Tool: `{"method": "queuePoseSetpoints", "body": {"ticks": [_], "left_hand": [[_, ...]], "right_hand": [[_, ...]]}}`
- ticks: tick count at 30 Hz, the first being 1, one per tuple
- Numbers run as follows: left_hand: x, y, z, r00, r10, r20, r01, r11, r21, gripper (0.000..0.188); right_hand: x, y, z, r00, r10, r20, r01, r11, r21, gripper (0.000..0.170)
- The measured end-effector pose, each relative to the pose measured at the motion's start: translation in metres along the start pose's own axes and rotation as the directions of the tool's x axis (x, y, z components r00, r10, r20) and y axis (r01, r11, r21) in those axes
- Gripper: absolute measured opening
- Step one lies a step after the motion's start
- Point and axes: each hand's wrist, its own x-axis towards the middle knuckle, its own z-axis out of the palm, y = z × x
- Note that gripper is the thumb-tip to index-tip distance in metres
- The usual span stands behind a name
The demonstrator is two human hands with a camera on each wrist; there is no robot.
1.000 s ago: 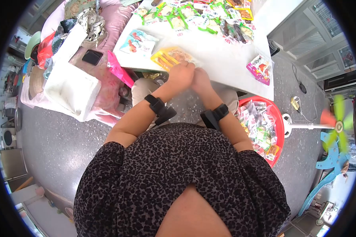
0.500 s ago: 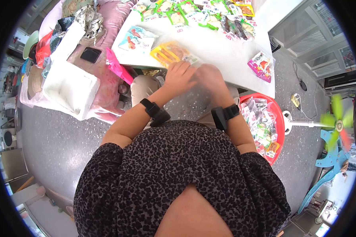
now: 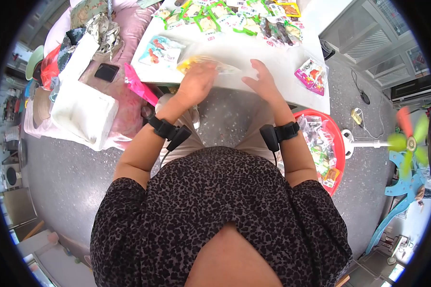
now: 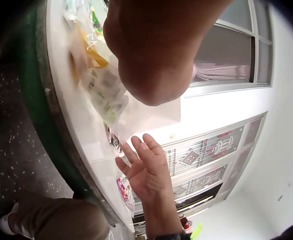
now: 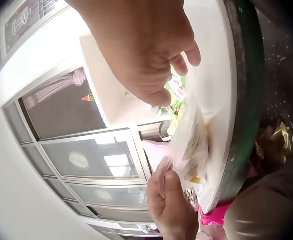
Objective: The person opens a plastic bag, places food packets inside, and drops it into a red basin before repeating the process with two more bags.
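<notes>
The left hand (image 3: 198,82) grips a clear and yellow plastic bag (image 3: 229,68) near the table's front edge. In the right wrist view the left hand (image 5: 175,212) pinches the edge of that bag (image 5: 189,145), thumb against curled fingers. Apart from the bag, to its right, the right hand (image 3: 266,86) hovers over the table's front edge with fingers spread and nothing held. The left wrist view shows the right hand (image 4: 149,175) with its fingers spread beyond the bag (image 4: 104,90).
Many green-edged packets (image 3: 208,24) lie at the table's back. A blue-white packet (image 3: 159,51) is at the left, a purple one (image 3: 311,76) at the right. A red basin (image 3: 339,148) of packets stands below right. A pink bag (image 3: 140,86) hangs at the left edge.
The hands, close together before, have moved apart. The left hand has shifted left with the bag, which now extends toward the right; the right hand's fingers have spread.
</notes>
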Motion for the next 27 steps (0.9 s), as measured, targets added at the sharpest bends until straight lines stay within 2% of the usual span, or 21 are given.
{"method": "queuePoseSetpoints", "body": {"ticks": [2, 4, 7, 8, 11, 12, 15, 17, 18, 19, 21, 22, 24, 27], "left_hand": [[0.013, 0.003, -0.019, 0.98, -0.181, 0.079, 0.193, 0.963, -0.188, 0.017], [0.031, 0.014, -0.043, 0.902, -0.373, 0.218, 0.427, 0.846, -0.318, 0.021], [0.047, 0.007, -0.061, 0.881, -0.367, 0.298, 0.471, 0.735, -0.488, 0.02], [0.051, 0.011, -0.068, 0.836, -0.405, 0.372, 0.549, 0.647, -0.53, 0.02], [0.053, 0.011, -0.069, 0.778, -0.38, 0.501, 0.619, 0.321, -0.717, 0.02], [0.052, 0.011, -0.067, 0.793, -0.339, 0.506, 0.593, 0.238, -0.769, 0.022], [0.052, 0.026, -0.067, 0.8, -0.285, 0.528, 0.592, 0.226, -0.774, 0.021], [0.052, 0.04, -0.068, 0.809, -0.268, 0.523, 0.587, 0.389, -0.71, 0.022], [0.053, 0.049, -0.067, 0.814, -0.238, 0.53, 0.575, 0.465, -0.673, 0.022], [0.054, 0.061, -0.065, 0.834, -0.207, 0.512, 0.541, 0.488, -0.684, 0.018], [0.06, 0.08, -0.066, 0.828, -0.158, 0.538, 0.517, 0.589, -0.622, 0.019], [0.061, 0.087, -0.063, 0.814, -0.14, 0.564, 0.524, 0.595, -0.609, 0.019], [0.063, 0.096, -0.057, 0.792, -0.12, 0.599, 0.533, 0.615, -0.581, 0.02], [0.061, 0.103, -0.044, 0.737, -0.058, 0.674, 0.586, 0.551, -0.593, 0.02]], "right_hand": [[0.01, -0.018, -0.008, 0.984, -0.17, 0.049, 0.174, 0.979, -0.102, 0.056], [0.017, -0.041, -0.018, 0.967, -0.22, 0.125, 0.234, 0.967, -0.104, 0.051], [0.026, -0.065, -0.028, 0.949, -0.241, 0.205, 0.258, 0.964, -0.06, 0.038], [0.027, -0.07, -0.031, 0.945, -0.236, 0.228, 0.251, 0.967, -0.037, 0.032], [0.027, -0.08, -0.043, 0.93, -0.198, 0.309, 0.226, 0.973, -0.056, 0.017], [0.024, -0.082, -0.047, 0.926, -0.212, 0.312, 0.237, 0.97, -0.046, 0.015], [0.009, -0.086, -0.059, 0.916, -0.248, 0.316, 0.275, 0.96, -0.044, 0.012], [-0.005, -0.089, -0.072, 0.913, -0.267, 0.307, 0.305, 0.949, -0.083, 0.011], [-0.013, -0.094, -0.08, 0.917, -0.183, 0.354, 0.262, 0.947, -0.188, 0.014], [-0.023, -0.094, -0.082, 0.913, -0.246, 0.325, 0.315, 0.931, -0.182, 0.016], [-0.038, -0.094, -0.082, 0.899, -0.364, 0.245, 0.41, 0.896, -0.172, 0.019], [-0.046, -0.096, -0.08, 0.885, -0.42, 0.199, 0.453, 0.876, -0.164, 0.019], [-0.059, -0.104, -0.084, 0.912, -0.305, 0.273, 0.371, 0.899, -0.233, 0.021], [-0.077, -0.102, -0.088, 0.924, -0.213, 0.317, 0.301, 0.917, -0.262, 0.02]]}}
